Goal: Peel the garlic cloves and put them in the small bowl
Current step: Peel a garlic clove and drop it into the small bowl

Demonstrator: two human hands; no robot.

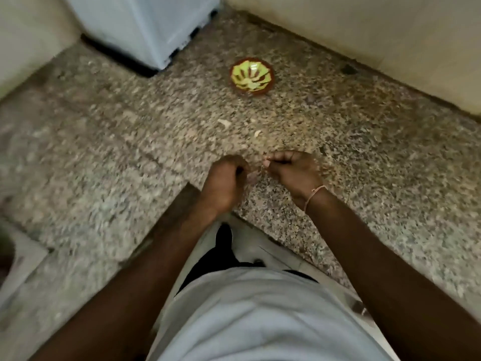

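Both hands meet low over the counter, fingertips almost touching. Left hand (225, 182): fingers curled in, pinching a small pale clove (252, 176) at the tips; motion blur hides the exact hold. Right hand (291, 169): fingers curled too, thumb and forefinger closed on what looks like a thin strip of skin at the clove's end; too blurred to be sure. A thin pinkish band (314, 194) circles the right wrist.

Clove sits between the two sets of fingertips, held just above the stone, not resting on it.

Surface: speckled granite counter (104, 142), brown-grey, running in an L round the person's body. A few pale scraps of skin (224, 123) lie on the stone beyond the hands, between them and the bowl.

Bowl (251, 75): small, round, brown rim, green leaf pattern inside, standing upright well beyond the fingers, toward the back wall. Contents cannot be made out.

Room: cream wall (364, 35) meets the counter at the rear right. A pale blue-white appliance (145, 24) stands at the rear left corner, on a dark base. Person wears a light shirt (260, 316).
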